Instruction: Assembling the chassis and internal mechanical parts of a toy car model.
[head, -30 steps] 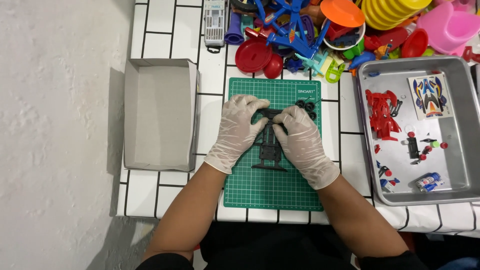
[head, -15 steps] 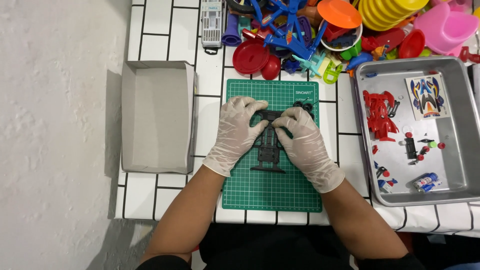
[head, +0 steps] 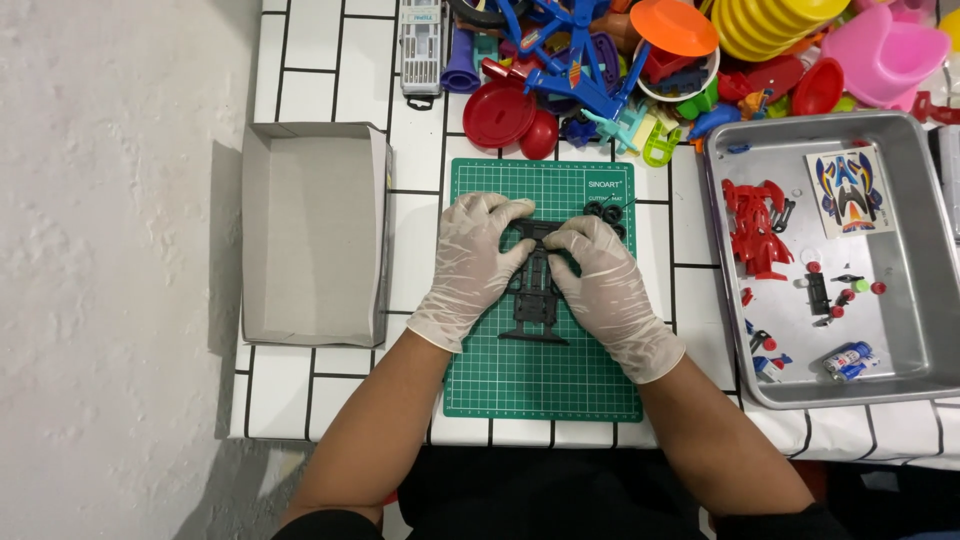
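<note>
We note an empty grey cardboard box left on the tiled worktop. Metal tray right, holding red parts and a sticker sheet. Colourful plastic toys piled behind.

Both hands, the left hand and the right hand, wear thin, translucent whitish disposable gloves that wrinkle at the knuckles and end at the wrists. The forearms are bare. Dark clothing shows at the bottom edge.
</note>
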